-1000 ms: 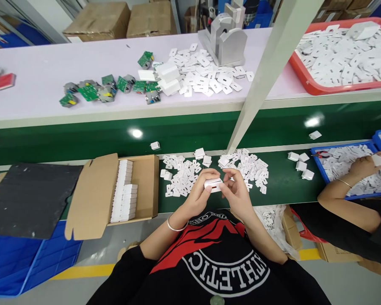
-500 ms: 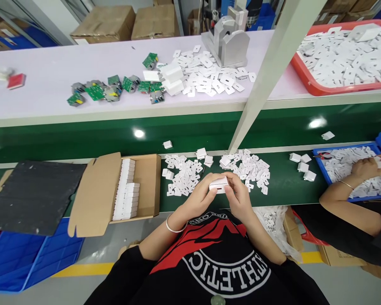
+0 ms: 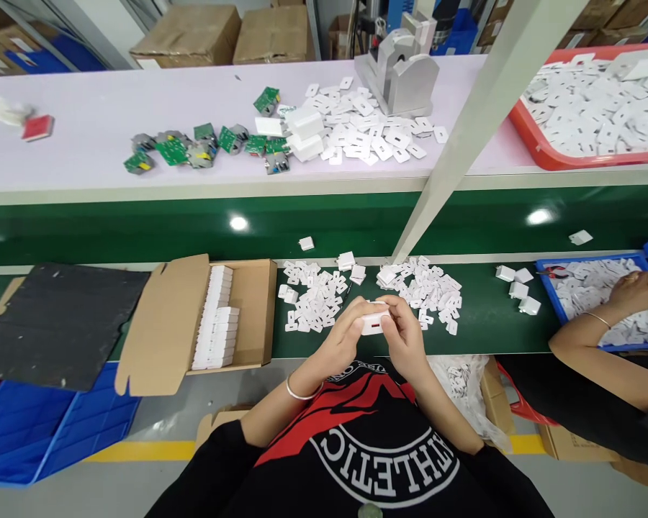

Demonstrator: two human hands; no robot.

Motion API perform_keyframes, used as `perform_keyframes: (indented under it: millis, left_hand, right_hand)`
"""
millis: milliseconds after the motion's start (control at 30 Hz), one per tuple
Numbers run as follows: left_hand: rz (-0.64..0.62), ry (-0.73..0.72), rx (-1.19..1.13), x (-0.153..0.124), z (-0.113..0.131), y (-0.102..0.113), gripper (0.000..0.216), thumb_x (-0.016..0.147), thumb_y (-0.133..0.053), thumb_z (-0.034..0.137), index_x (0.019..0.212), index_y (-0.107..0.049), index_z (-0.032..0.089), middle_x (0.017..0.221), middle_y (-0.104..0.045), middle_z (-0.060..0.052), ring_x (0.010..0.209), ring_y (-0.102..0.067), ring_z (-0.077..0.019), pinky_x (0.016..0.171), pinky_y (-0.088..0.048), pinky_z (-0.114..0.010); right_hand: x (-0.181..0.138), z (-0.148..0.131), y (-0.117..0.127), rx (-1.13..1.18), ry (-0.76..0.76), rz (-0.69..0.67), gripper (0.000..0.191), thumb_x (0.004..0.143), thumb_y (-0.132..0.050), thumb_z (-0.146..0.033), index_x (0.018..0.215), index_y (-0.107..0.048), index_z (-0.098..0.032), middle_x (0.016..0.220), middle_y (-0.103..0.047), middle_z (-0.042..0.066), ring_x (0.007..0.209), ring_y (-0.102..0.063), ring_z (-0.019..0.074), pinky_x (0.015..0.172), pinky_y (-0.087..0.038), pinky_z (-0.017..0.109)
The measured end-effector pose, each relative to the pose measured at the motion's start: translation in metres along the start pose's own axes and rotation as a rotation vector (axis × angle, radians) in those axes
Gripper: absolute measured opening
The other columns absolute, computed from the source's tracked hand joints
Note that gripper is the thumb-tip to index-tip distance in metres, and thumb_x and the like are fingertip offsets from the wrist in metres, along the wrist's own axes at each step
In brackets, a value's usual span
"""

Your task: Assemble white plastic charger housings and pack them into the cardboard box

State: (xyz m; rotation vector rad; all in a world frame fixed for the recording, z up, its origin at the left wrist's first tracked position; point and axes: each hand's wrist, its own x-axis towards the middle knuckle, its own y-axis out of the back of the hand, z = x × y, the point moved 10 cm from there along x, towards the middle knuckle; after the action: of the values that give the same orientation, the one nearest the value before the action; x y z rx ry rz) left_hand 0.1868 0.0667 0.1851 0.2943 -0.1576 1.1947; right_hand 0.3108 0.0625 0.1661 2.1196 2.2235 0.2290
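Note:
A white charger housing (image 3: 374,324) with a dark slot in its end is gripped between my two hands, close to my chest. My left hand (image 3: 351,329) wraps its left side, fingers over the top. My right hand (image 3: 402,327) pinches the right side with thumb and fingers. Just beyond my hands lie two heaps of small white slotted plates, a left heap (image 3: 320,296) and a right heap (image 3: 432,288). A few white charger pieces (image 3: 346,261) sit at the heaps' far edge. One white charger (image 3: 306,243) rests on the green belt.
An open cardboard box (image 3: 256,316) to the left holds stacked white chargers (image 3: 214,338). Green circuit boards (image 3: 173,150) and a grey metal fixture (image 3: 410,79) stand on the upper shelf. A slanted post (image 3: 437,187) rises ahead. At right, a co-worker's hand (image 3: 631,293) is over a blue tray (image 3: 551,288).
The white charger on the belt has shifted right. Both my hands keep the housing, with its slotted end turned slightly. The co-worker's hand has moved a little. The whole view has shifted slightly.

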Motion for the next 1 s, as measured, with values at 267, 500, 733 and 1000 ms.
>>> perform_keyframes:
  millis: [267,500,733,1000]
  left_hand:
    - [0.093,0.001,0.006,-0.003,-0.011,0.022,0.047,0.111,-0.035,0.049,0.121,-0.072,0.022,0.092,-0.062,-0.006,0.084,-0.054,-0.0197,0.077,-0.046,-0.034]
    - [0.004,0.049,-0.022,-0.01,-0.014,0.031,0.043,0.111,-0.036,0.047,0.139,-0.06,0.023,0.121,-0.065,-0.011,0.109,-0.057,-0.0233,0.098,-0.048,-0.041]
    - [0.098,-0.006,0.011,-0.018,-0.015,0.057,0.048,0.108,-0.039,0.058,0.128,-0.063,0.022,0.094,-0.058,-0.005,0.084,-0.052,-0.0196,0.076,-0.046,-0.033]
    - [0.033,-0.032,0.029,-0.029,-0.002,0.081,0.044,0.112,-0.032,0.047,0.137,-0.062,0.025,0.112,-0.063,-0.009,0.1,-0.055,-0.0224,0.089,-0.05,-0.039]
  right_hand:
    - [0.009,-0.003,-0.02,-0.011,0.005,-0.051,0.036,0.106,-0.046,-0.055,0.118,-0.061,-0.024,0.082,-0.059,-0.001,0.069,-0.054,0.0186,0.068,-0.046,0.033]
    - [0.015,0.009,-0.035,0.033,-0.059,-0.065,0.032,0.106,-0.049,-0.053,0.115,-0.062,-0.025,0.082,-0.061,0.0,0.07,-0.054,0.0189,0.071,-0.047,0.033]
    - [0.02,-0.012,-0.06,-0.056,0.006,-0.139,0.036,0.102,-0.053,-0.056,0.119,-0.06,-0.025,0.088,-0.063,0.002,0.074,-0.058,0.0196,0.065,-0.047,0.032]
    - [0.022,-0.015,-0.083,-0.034,0.07,-0.168,0.038,0.101,-0.059,-0.052,0.127,-0.058,-0.025,0.097,-0.067,0.005,0.083,-0.063,0.0221,0.068,-0.051,0.034]
